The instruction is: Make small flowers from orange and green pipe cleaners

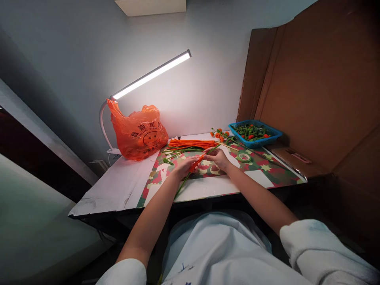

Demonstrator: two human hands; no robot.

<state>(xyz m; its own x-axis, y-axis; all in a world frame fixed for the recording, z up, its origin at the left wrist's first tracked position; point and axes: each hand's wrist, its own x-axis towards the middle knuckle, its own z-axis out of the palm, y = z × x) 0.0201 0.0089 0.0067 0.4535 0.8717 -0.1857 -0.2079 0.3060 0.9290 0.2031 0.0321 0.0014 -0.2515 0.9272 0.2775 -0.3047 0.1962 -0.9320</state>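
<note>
My left hand point(187, 166) is closed around a small orange pipe-cleaner piece point(196, 163) above the near part of the table. From below that hand a green stem point(182, 187) slants down to the table edge. My right hand point(219, 158) pinches a green pipe cleaner point(212, 150) at the upper end of the orange piece, its fingertips close to the left ones. Just beyond the hands lie a bundle of orange pipe cleaners point(191, 144) and several green pipe cleaners point(181, 151). How the held pieces join is hidden by the fingers.
A roll of green tape point(244, 158) lies to the right. Orange flowers point(219, 135) rest near a blue basket point(277, 135) of green and orange pieces. An orange plastic bag point(139, 136) stands left under a lit lamp point(152, 75). Cardboard point(314, 91) walls the right side.
</note>
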